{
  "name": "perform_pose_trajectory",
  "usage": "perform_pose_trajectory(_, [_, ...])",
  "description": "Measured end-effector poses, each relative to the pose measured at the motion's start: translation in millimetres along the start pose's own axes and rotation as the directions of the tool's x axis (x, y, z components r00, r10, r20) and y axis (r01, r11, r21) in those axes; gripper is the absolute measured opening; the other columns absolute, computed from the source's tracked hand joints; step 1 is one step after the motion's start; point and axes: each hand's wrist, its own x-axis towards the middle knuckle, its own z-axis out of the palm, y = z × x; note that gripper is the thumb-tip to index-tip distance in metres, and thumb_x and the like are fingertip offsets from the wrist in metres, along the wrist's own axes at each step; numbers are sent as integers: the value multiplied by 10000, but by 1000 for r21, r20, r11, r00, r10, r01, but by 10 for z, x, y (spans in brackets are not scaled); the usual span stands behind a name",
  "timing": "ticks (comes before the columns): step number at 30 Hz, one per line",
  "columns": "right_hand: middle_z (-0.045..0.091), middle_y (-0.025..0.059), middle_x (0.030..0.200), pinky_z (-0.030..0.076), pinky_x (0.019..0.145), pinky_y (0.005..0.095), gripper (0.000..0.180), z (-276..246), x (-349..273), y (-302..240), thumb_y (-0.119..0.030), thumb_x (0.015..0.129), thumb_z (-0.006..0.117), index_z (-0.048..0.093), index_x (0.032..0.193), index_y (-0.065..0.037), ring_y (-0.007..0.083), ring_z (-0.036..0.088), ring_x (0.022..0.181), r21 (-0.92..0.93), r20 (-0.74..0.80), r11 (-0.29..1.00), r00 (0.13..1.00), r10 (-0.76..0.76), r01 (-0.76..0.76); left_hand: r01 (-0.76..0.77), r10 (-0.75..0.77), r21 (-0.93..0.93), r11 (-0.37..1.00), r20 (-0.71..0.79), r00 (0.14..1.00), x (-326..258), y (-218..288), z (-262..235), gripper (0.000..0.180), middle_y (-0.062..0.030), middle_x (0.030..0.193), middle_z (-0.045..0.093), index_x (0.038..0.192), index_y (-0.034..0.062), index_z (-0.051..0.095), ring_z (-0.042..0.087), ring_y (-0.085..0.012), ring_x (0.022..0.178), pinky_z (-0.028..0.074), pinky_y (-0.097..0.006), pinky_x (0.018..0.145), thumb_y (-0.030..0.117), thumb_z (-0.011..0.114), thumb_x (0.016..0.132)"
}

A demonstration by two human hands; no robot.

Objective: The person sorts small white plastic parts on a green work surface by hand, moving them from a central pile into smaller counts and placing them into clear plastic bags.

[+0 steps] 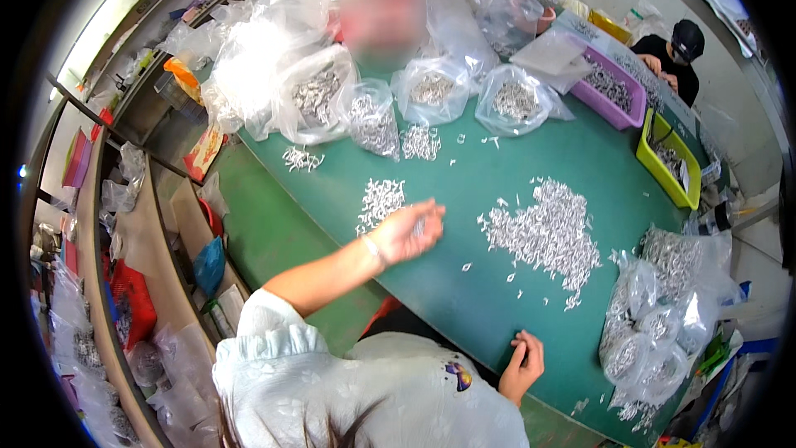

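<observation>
Your left hand (408, 231) is stretched out over the green tabletop (464, 299), palm up and loosely cupped, with a few small white parts (419, 226) lying in it. Just beside it on the far side sits a small heap (381, 199) of the same parts. Your right hand (522, 362) rests at the near edge of the tabletop with its fingers curled in; whether it grips anything cannot be told. Between and beyond your hands, to the right, spreads the large pile (545, 232) of white parts, with strays scattered around it.

Clear plastic bags (431, 90) of parts stand along the far side of the tabletop, and more filled bags (655, 315) crowd the right end. A purple tray (632, 112) and a yellow-green tray (672, 187) lie farther right. Another person in black (676, 54) sits at the far right corner. Shelves (124, 282) packed with bags run along your left.
</observation>
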Motion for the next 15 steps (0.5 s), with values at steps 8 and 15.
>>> perform_pose_trajectory(8, [630, 167, 908, 510, 668, 318, 179, 46, -12, -31, 54, 870, 511, 647, 986, 48, 234, 622, 726, -67, -11, 997, 999, -40, 39, -687, 687, 8, 727, -4, 727, 1438, 1938, 739, 243, -178, 1091, 558, 1108, -30, 483, 555, -326, 1028, 461, -488, 939, 101, 402, 920])
perform_pose_trajectory(15, [629, 177, 901, 491, 757, 374, 142, -51, 156, 48, 43, 853, 542, 649, 946, 39, 315, 611, 802, -49, 16, 996, 997, -79, 80, -832, 931, 432, 349, -61, 359, 1459, 1297, 501, 458, -146, 1197, 554, 1289, -48, 465, 517, -270, 1178, 409, -448, 992, 19, 490, 837])
